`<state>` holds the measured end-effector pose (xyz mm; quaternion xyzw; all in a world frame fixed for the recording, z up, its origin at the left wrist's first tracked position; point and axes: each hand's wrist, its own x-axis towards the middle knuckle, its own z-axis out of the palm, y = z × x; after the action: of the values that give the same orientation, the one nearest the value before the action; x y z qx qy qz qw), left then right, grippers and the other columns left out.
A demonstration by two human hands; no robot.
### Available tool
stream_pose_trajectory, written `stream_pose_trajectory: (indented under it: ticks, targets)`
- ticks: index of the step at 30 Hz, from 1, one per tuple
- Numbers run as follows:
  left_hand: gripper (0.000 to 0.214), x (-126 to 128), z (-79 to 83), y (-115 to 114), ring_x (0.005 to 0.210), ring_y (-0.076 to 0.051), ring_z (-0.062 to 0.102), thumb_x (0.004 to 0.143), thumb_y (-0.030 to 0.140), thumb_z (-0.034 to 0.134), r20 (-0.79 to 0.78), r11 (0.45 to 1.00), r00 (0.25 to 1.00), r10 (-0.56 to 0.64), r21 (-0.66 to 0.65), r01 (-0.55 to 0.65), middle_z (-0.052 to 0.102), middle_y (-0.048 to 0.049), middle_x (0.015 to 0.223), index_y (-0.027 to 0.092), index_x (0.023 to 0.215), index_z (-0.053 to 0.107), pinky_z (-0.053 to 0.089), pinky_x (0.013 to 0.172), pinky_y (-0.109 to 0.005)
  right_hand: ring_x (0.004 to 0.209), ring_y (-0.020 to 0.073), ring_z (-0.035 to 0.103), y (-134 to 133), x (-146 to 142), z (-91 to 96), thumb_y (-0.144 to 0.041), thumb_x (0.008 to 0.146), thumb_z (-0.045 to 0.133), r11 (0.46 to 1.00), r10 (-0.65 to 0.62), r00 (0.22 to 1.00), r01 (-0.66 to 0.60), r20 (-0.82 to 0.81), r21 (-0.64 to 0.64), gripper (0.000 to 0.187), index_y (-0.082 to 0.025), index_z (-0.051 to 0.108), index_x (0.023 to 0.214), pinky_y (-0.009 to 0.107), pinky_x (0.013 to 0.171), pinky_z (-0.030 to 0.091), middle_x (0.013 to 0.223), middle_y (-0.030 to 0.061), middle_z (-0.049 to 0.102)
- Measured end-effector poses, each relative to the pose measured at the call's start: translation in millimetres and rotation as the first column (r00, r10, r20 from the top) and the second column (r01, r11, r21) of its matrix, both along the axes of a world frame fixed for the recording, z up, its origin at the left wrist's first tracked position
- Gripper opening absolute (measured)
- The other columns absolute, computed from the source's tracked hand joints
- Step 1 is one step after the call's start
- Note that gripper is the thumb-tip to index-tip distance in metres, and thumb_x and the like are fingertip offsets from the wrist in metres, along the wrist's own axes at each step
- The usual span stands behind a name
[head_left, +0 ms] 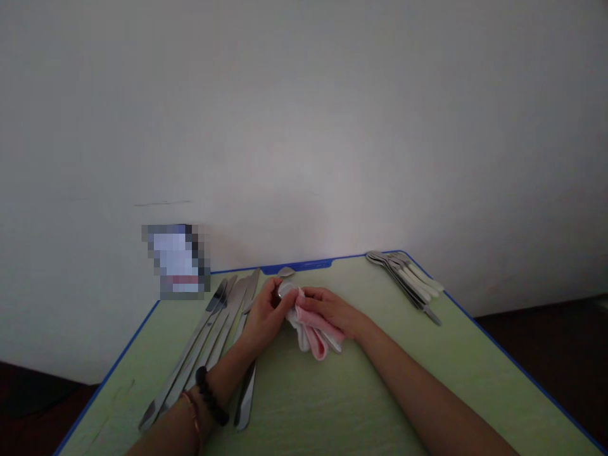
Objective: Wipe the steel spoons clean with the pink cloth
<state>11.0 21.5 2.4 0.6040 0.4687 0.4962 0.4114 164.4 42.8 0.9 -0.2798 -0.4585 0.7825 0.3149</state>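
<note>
In the middle of the table my left hand [273, 310] is closed round a metal spoon [287, 289], its rounded bowl showing between thumb and fingers. My right hand [327, 307] grips a folded pink and white cloth [313, 329] pressed against that spoon. A metal end, seemingly the spoon's handle, sticks out below the folds. Just beyond my left hand lies another spoon bowl [285, 272]; the rest of it is hidden. Several table knives [223, 329] lie side by side to the left, partly under my left forearm.
Toward the back right lies a group of spoons [392, 272] beside forks with white handles [415, 278]. A blurred-out device, probably a phone [175, 259], stands at the back left. The green table [342, 405] has a blue rim and meets a pale wall [304, 126].
</note>
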Motion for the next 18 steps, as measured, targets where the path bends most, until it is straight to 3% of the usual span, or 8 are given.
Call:
stream_pose_trajectory:
  ticks: [2, 5, 9, 14, 18]
  targets:
    - [0.025, -0.1, -0.3, 0.4, 0.061, -0.012, 0.051, 0.08, 0.041, 0.055, 0.026, 1.0, 1.0, -0.002, 0.0, 0.002, 0.054, 0.0028, 0.072, 0.017, 0.087, 0.051, 0.041, 0.055, -0.022, 0.062, 0.0086, 0.051, 0.9, 1.0, -0.1, -0.04, 0.065, 0.071, 0.999, -0.011, 1.0, 0.011, -0.003, -0.038, 0.03, -0.014, 0.062, 0.078, 0.022, 0.064, 0.039, 0.069, -0.0015, 0.06]
    - [0.03, -0.8, -3.5, 1.9, 0.06, -0.012, 0.051, 0.08, 0.042, 0.055, 0.025, 0.996, 0.996, 0.091, 0.003, -0.091, 0.055, 0.0019, 0.076, 0.018, 0.097, 0.052, 0.04, 0.051, -0.021, 0.06, 0.0097, 0.052, 2.4, 4.7, -0.5, -0.039, 0.067, 0.068, 0.996, -0.008, 1.0, 0.009, 0.003, -0.092, 0.026, -0.014, 0.062, 0.073, 0.023, 0.064, 0.041, 0.067, -0.0004, 0.061]
    - [0.032, -1.8, -7.6, 3.7, 0.062, -0.012, 0.053, 0.081, 0.04, 0.053, 0.015, 0.975, 0.976, 0.218, 0.033, -0.218, 0.057, 0.0007, 0.08, 0.018, 0.104, 0.051, 0.041, 0.052, -0.02, 0.056, 0.0123, 0.054, 0.3, 8.8, 0.6, -0.039, 0.073, 0.061, 0.981, 0.107, 0.994, -0.101, 0.023, -0.167, 0.025, -0.015, 0.062, 0.077, 0.027, 0.06, 0.042, 0.064, 0.0006, 0.062]
    - [0.031, -1.2, -5.2, 4.2, 0.062, -0.012, 0.056, 0.081, 0.041, 0.053, 0.072, 0.981, 0.98, 0.186, 0.039, -0.189, 0.059, -0.0004, 0.082, 0.017, 0.103, 0.052, 0.044, 0.053, -0.02, 0.056, 0.0103, 0.053, -4.4, 5.3, 3.8, -0.034, 0.07, 0.066, 0.987, 0.068, 0.998, -0.067, -0.002, -0.145, 0.023, -0.016, 0.062, 0.084, 0.025, 0.06, 0.041, 0.068, -0.0008, 0.063]
    - [0.035, -0.8, -2.5, 3.9, 0.074, -0.016, 0.059, 0.081, 0.04, 0.053, 0.047, 0.983, 0.983, 0.176, 0.034, -0.178, 0.061, -0.0024, 0.089, 0.017, 0.108, 0.052, 0.046, 0.06, -0.022, 0.06, 0.0106, 0.055, -2.9, 0.5, 2.8, -0.037, 0.071, 0.064, 0.992, 0.027, 1.0, -0.026, 0.008, -0.121, 0.026, -0.015, 0.062, 0.085, 0.024, 0.064, 0.043, 0.071, -0.0001, 0.064]
